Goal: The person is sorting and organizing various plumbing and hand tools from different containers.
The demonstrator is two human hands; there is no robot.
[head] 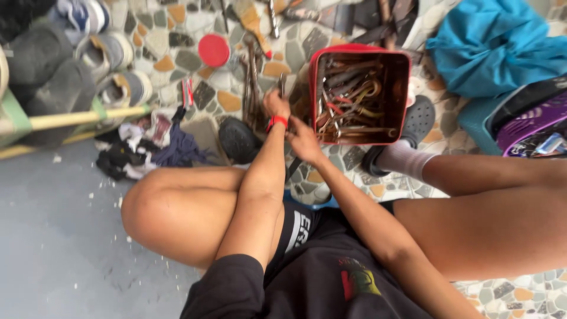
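Red tin [359,52] of rusty tools [354,103], just right of both hands.
Right hand [304,142] nearer, at its rim; left hand [276,105] curled on a tool [282,84]; right fingers unclear.

Tin [359,52]: on the stone floor, ahead of the seated person, tools [354,103] lying inside.
Left hand [276,105]: just left of the tin.
Right hand [304,142]: at the tin's near left corner.
Lid [214,50]: farther left.
Shoes [109,68]: far left.
Cloth [493,44]: right of the tin.
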